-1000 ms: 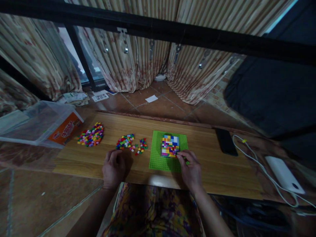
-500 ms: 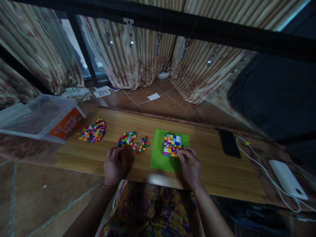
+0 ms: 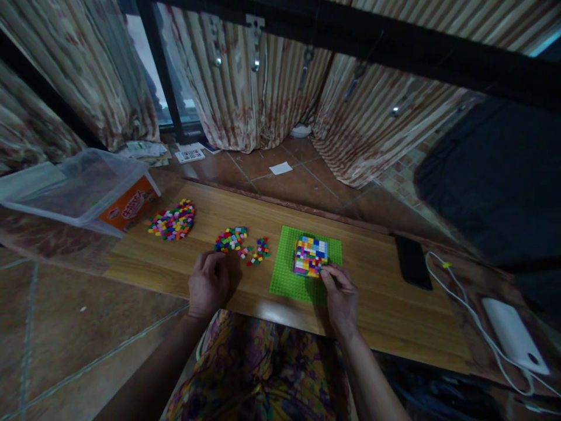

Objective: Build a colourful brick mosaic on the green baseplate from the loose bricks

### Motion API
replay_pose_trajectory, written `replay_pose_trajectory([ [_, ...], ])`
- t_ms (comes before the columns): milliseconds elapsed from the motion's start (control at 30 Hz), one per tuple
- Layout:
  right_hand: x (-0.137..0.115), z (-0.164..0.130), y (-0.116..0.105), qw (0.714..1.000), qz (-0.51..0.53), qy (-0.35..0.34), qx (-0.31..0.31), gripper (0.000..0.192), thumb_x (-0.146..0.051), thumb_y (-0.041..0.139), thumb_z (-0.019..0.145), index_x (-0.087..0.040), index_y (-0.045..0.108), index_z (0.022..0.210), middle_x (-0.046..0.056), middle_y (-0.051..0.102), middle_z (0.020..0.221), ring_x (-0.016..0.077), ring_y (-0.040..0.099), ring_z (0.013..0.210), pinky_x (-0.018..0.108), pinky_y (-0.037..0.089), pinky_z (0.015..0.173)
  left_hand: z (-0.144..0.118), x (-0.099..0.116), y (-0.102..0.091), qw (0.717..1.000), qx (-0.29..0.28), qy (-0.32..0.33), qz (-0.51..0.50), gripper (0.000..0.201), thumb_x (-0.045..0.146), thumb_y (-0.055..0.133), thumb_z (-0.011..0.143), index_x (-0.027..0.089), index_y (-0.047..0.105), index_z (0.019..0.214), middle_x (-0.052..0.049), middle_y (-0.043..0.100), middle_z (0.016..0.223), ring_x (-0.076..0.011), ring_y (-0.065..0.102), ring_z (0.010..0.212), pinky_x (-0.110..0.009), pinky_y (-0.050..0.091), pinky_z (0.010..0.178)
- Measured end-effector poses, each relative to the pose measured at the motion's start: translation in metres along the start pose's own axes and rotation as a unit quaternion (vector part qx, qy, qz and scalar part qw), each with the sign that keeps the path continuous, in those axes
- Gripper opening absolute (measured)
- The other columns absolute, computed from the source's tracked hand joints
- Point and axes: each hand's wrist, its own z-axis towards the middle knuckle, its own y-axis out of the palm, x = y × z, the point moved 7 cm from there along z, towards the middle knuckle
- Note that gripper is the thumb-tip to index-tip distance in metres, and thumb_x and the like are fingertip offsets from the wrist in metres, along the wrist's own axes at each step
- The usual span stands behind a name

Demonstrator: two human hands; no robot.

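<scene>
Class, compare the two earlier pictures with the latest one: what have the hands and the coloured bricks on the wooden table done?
Little changed. The right hand stays at the near right corner of the multicoloured brick block on the green baseplate, fingertips shifting slightly. The left hand stays curled on the wooden table beside the small brick pile. The camera tilted; piles unmoved.

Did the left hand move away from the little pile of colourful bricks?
No. The left hand stays curled on the wooden table, just below the small brick pile.

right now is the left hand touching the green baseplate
No, the left hand rests on the wooden table near the loose bricks, apart from the green baseplate.
</scene>
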Motion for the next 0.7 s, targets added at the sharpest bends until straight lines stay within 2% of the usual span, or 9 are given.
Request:
replay_pose_trajectory([
  [367,0.0031,0.0011,-0.0034,1.0,-0.019,-0.011,-0.002,0.023,-0.039,0.065,0.077,-0.018,0.072,0.082,0.006,0.063,0.096,0.0203,0.057,0.097,0.038,0.043,0.09,-0.0006,-0.0004,-0.0006,1.0,0.01,0.002,-0.005,0.016,0.021,0.049,0.083,0.018,0.061,0.093,-0.008,0.061,0.097,-0.0189,0.06,0.091,-0.03,0.05,0.08],
  [700,-0.0054,0.0002,-0.003,0.993,-0.082,-0.08,-0.008,0.025,-0.04,0.058,0.083,-0.02,0.073,0.089,0.007,0.061,0.104,0.0199,0.057,0.1,0.039,0.046,0.09,-0.0004,0.0002,-0.0003,1.0,0.006,0.001,0.002,0.016,0.021,0.049,0.083,0.019,0.061,0.093,-0.007,0.061,0.098,-0.0188,0.06,0.091,-0.03,0.049,0.08],
])
